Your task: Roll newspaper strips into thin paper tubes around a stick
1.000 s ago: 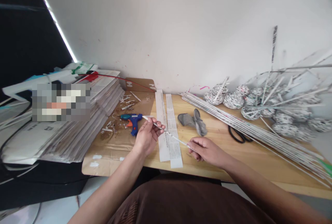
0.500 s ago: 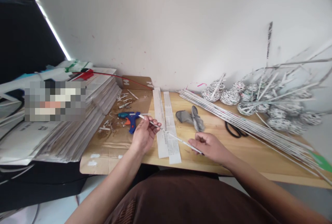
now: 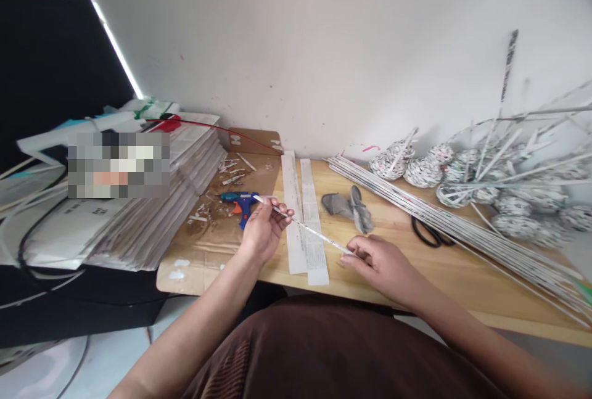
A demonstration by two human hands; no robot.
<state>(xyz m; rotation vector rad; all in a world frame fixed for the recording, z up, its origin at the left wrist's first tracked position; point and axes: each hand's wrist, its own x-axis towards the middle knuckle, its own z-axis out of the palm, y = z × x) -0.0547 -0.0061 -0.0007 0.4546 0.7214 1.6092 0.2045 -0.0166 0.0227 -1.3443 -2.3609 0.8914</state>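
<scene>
Between my hands stretches a thin rolled paper tube (image 3: 319, 234), printed like newspaper and slanting down to the right. My left hand (image 3: 266, 229) pinches it near its upper left end, whose pale tip pokes out past the thumb. At the lower right end, the fingers of my right hand (image 3: 377, 263) are closed round the tube. Below it, two long white paper strips (image 3: 318, 269) lie side by side on the wooden table. Just behind my left hand is a blue glue gun (image 3: 244, 217) with an orange trigger, partly covered by the hand.
Gray cloth pieces (image 3: 349, 206) lie right of the strips. A bundle of long paper tubes (image 3: 444, 229) crosses the table over black-handled scissors (image 3: 425, 232). Woven paper shapes (image 3: 423, 171) line the wall. A tall paper stack (image 3: 185, 201) and cardboard (image 3: 198, 263) with scraps are at left.
My right hand's grip on the tube has shifted, with the thumb and fingers now at its end. The whole scene has moved slightly right as the head turned.
</scene>
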